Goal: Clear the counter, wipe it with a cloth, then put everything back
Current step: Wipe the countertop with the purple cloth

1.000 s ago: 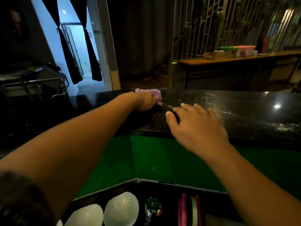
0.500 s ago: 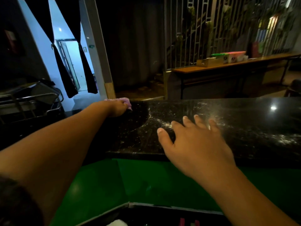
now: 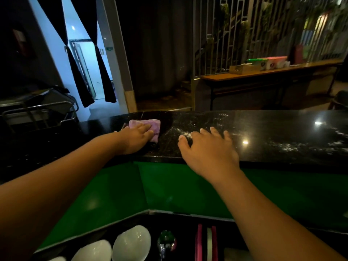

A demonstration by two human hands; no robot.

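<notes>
On the near-left part of the black speckled tabletop [image 3: 273, 132], the left grip [image 3: 135, 138] lies palm-down on a pink-purple cloth [image 3: 153, 123], fingers laid out fairly straight and close together, pressing the cloth flat rather than pinching it. The cloth is bunched, and its far and right edges show beyond the fingertips. Just beside it to the right, apart from the cloth, the right grip [image 3: 209, 153] is spread wide and holds nothing. Its fingers are slightly arched, its fingertips [image 3: 202, 131] rest on the stone and its wrist hangs over the near edge. Pale wet-looking streaks and flecks [image 3: 222, 117] run across the surface around and beyond the right grip, with two lamp reflections further right. Below the tabletop's front edge drops a green panel [image 3: 188, 187]. At the bottom of the view sits a dark tray [image 3: 150, 211] that holds white bowls [image 3: 131, 241] side by side, a shiny round metallic item [image 3: 166, 242] I cannot identify, and thin pink and white pieces standing on edge [image 3: 199, 242]. Beyond the tabletop stand a metal rack [image 3: 39, 108] at the left, a lit doorway with dark tied curtains [image 3: 81, 76], a metal grille and a wooden side table [image 3: 244, 75] carrying boxes.
</notes>
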